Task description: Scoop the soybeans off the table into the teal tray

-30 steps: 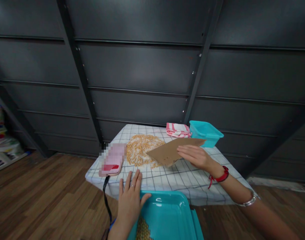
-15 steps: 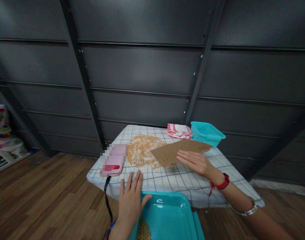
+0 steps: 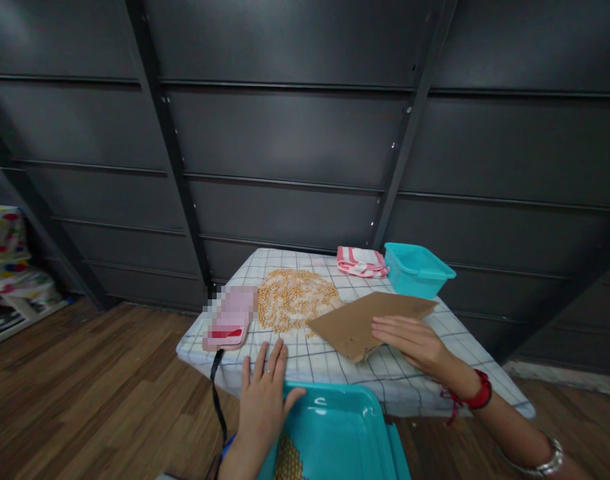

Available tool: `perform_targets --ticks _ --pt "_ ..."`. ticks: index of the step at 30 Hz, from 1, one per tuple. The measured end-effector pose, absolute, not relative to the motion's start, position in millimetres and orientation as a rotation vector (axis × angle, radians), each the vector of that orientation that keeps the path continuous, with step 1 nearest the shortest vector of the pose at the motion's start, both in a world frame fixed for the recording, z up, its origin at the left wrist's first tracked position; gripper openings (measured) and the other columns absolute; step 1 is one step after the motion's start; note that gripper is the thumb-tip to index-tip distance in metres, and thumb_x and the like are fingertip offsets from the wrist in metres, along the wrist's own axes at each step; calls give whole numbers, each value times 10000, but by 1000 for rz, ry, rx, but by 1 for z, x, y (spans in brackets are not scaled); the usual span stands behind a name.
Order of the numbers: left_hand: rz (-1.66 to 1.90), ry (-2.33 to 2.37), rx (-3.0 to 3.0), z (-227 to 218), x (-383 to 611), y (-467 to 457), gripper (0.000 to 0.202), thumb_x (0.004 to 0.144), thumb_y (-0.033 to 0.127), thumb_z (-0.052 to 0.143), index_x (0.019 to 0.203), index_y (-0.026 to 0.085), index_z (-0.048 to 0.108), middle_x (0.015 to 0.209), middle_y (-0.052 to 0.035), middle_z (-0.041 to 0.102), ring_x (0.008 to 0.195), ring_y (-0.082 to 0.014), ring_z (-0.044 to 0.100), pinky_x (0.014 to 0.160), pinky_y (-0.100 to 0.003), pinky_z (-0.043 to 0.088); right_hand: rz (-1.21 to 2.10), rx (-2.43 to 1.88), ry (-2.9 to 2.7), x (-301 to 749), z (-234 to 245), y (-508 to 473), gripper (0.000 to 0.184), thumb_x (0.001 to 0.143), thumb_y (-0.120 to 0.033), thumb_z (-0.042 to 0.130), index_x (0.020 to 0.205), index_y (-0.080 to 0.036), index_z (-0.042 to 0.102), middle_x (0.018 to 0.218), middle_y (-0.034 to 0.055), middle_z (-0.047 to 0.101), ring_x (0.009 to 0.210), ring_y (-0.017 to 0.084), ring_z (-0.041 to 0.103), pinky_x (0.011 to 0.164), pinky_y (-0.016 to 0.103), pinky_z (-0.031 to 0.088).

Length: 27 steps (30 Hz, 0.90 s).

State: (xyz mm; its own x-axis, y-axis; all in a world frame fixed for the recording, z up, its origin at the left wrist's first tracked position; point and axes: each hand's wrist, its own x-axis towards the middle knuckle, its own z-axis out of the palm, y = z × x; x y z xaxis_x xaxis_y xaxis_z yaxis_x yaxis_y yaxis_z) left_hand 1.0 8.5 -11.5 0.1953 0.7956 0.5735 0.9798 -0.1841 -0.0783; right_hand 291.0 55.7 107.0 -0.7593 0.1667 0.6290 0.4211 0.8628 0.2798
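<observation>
Head view: right hand [image 3: 409, 341], grip pinching the cardboard [image 3: 352, 322], has drawn it closer; left hand [image 3: 262, 403] stays spread.

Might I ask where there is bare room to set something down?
Bare cloth lies between the left hand and the cardboard, and between the right hand and the cloth's right edge. Crowded: grains beside pink case, towel beside bin.

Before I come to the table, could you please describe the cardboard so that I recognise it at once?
Find the cloth-covered table before the dark wall. On its right side, beside the spread yellow grains, the right hand holds the cardboard. It is the only flat brown sheet there, unlike the folded pink-and-white towel and turquoise tub behind.
</observation>
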Motion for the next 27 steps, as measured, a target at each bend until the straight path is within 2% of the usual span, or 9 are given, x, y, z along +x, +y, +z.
perform_targets --ticks 11,19,27 --pt "-566 -1691 -2061 -16 0 10 670 739 643 298 1240 212 407 1267 -87 484 1174 -289 385 981 -499 226 -543 -496 -2377 299 104 49 431 823 -41 325 1199 -197 466 1009 53 643 1007 134 563 806 276 518" --pt "-573 -1677 -2045 -13 1 9 657 748 636 296 1223 204 433 1262 -69 490 1169 -290 396 978 -497 241 -559 -398 -2421 277 113 49 368 841 -58 333 1149 -168 502 1004 63 644 991 129 569 808 290 514" --pt "-588 -1660 -2052 -15 0 10 675 741 643 296 1230 196 422 1262 -83 488 1171 -292 393 978 -505 230 -567 -545 -2457 289 105 19 374 841 -57 356 1137 -220 516 1024 18 639 1010 112 558 859 252 489"
